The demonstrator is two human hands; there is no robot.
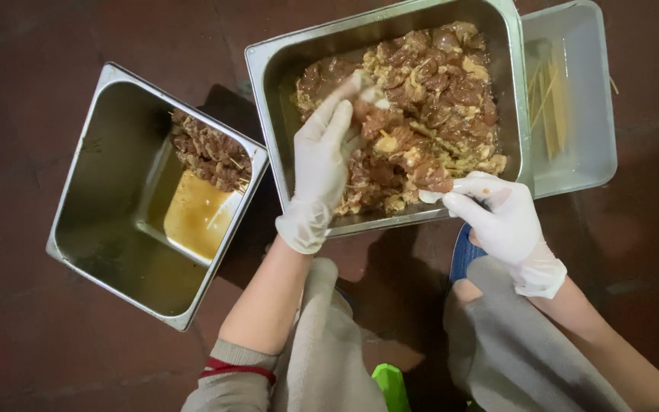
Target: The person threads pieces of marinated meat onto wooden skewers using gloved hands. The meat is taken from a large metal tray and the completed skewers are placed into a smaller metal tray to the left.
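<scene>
Left hand (322, 164) in meat tray (268, 91) (right hand (501, 217) at rim).

1. big steel pan (272, 69), rectangular, shiny, tilted a bit, sitting on the dark floor
2. marinated meat chunks (429, 107), brown with yellowish bits, wet looking, piled across the right half of that pan, left end mostly bare
3. one pale piece (368, 93) lifted just above the pile, near the pan's middle

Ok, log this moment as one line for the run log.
left hand: in meat tray, pinching a piece | right hand: at tray's near rim, fingertips on meat | skewered meat: in left pan | bare skewers: white tub
</scene>
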